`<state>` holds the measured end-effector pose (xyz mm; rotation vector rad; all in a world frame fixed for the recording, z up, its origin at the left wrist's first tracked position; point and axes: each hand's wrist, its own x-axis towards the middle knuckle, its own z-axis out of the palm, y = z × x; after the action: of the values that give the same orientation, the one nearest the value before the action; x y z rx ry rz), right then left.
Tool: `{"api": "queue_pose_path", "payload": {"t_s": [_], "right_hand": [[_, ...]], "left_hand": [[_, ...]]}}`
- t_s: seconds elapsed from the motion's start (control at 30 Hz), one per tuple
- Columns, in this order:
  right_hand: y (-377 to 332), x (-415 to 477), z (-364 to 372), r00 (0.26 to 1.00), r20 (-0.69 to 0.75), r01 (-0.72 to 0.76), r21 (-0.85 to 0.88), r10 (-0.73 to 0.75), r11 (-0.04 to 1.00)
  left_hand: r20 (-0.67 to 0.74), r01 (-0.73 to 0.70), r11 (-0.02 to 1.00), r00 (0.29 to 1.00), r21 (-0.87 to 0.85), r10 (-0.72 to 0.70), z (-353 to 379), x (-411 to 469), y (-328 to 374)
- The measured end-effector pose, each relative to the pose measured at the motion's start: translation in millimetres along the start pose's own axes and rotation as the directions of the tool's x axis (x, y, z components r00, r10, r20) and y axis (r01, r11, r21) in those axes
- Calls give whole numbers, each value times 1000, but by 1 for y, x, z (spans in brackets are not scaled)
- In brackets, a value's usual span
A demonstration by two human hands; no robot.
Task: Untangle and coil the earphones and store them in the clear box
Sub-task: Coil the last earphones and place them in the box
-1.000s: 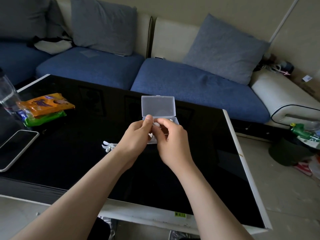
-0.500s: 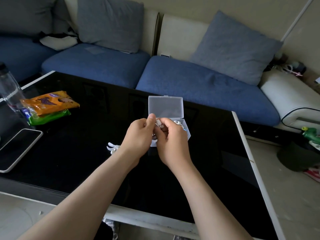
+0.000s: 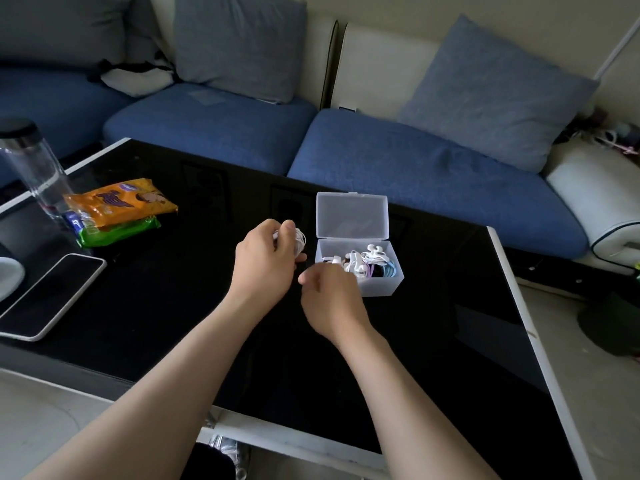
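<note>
You're gripping the coiled white earphones [image 3: 297,241] in your left hand [image 3: 265,261], fingers curled round them, just left of the open clear box [image 3: 381,291]. Your right hand [image 3: 330,299] is hovering at the box's near-left corner, loosely curled and holding nothing. The box is sitting on the black table [image 3: 138,299], with a phone [image 3: 52,296] lying far left.

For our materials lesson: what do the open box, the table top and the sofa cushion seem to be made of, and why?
Box: likely clear, slightly frosted plastic; earphones show through its walls. Table top: probably black glass, glossy; it shows faint reflections. Cushion: matte woven fabric, apparently; soft creases.
</note>
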<state>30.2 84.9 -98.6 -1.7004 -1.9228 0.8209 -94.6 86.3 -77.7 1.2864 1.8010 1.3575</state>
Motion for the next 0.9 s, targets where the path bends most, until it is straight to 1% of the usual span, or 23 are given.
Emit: {"api": "queue_pose_path", "payload": {"t_s": [0.03, 0.1, 0.2, 0.33, 0.4, 0.5, 0.6, 0.67, 0.77, 0.83, 0.9], "right_hand": [[1, 1, 9, 999, 43, 32, -55, -30, 998], [3, 6, 31, 984, 122, 145, -151, -127, 978], [-3, 7, 57, 947, 233, 272, -216, -221, 938], [-5, 3, 74, 883, 403, 399, -377, -240, 836], [-4, 4, 79, 879, 418, 415, -436, -229, 799], [1, 10, 81, 914, 319, 381, -458, -252, 803], [10, 15, 76, 926, 239, 368, -408, -291, 836], [18, 17, 71, 937, 214, 335, -339, -275, 879], [25, 21, 58, 965, 148, 246, -226, -216, 943], [29, 23, 44, 983, 107, 162, -89, -152, 983], [32, 25, 27, 993, 92, 66, 101, -75, 993]], "left_hand": [[4, 11, 1000, 1000, -3, -11, -2, 0, -1], [8, 33, 999, 999, 1, -33, -5, 1, -2], [23, 67, 998, 997, -9, -67, -9, 4, -5], [28, 83, 995, 996, -61, -82, -12, 5, -7], [17, 91, 991, 996, -98, -90, -14, 6, -6], [13, 79, 987, 997, -143, -78, -12, 7, -2], [24, 65, 986, 998, -151, -63, -7, 7, 2], [29, 59, 987, 998, -146, -55, -3, 7, 4], [20, 55, 988, 998, -145, -53, 3, 9, 5], [-6, 42, 991, 999, -130, -43, 8, 10, 6], [-32, 39, 993, 999, -112, -43, 13, 11, 7]]}}
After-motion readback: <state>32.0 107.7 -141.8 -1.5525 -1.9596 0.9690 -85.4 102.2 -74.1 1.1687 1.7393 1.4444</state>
